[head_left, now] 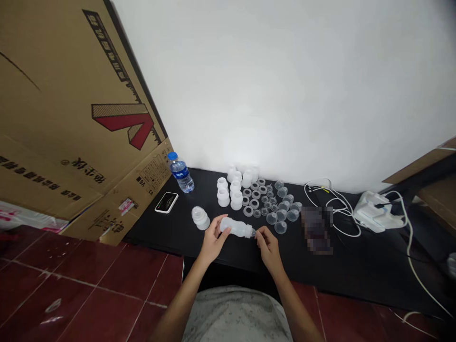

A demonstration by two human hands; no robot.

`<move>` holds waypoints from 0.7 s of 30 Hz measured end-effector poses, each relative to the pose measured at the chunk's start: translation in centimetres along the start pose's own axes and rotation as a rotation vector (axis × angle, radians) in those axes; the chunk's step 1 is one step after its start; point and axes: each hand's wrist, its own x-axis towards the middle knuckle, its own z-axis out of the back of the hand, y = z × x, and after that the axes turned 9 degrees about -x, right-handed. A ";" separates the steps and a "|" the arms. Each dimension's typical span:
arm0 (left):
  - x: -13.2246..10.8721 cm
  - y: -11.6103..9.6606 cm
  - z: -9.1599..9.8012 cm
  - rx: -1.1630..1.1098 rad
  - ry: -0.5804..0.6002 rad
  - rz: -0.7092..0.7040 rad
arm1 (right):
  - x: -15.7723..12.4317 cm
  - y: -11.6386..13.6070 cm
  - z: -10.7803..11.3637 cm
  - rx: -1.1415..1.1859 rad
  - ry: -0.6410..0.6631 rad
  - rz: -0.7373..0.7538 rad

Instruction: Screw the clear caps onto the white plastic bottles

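Note:
A white baby bottle (pixel 234 227) lies sideways in the grip of my left hand (pixel 214 236), its neck pointing right. At the neck end is a clear nipple (pixel 252 232), and the fingertips of my right hand (pixel 266 243) pinch its tip. Just left of my left hand, a capped baby bottle (pixel 200 218) stands on the black table. Beyond my hands are several open white bottles (pixel 223 197), grey collar rings (pixel 248 209), small nipples (pixel 273 201) and clear dome caps (pixel 280 227).
A water bottle (pixel 182 175) and a phone (pixel 166 203) are on the table's left. Large cardboard boxes (pixel 71 95) rise beside it. To the right are a blurred-out dark item (pixel 316 230), white cables (pixel 344 209) and a white device (pixel 377 213). A white wall (pixel 278 85) stands behind.

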 end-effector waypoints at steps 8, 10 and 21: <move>-0.1 0.0 0.1 0.015 0.023 -0.002 | 0.1 -0.4 -0.1 0.025 -0.009 -0.027; 0.0 0.0 0.1 0.017 0.024 0.002 | 0.1 -0.3 -0.2 0.068 -0.020 -0.023; -0.1 0.2 0.2 -0.017 0.049 0.022 | 0.0 0.1 0.1 0.087 0.107 0.060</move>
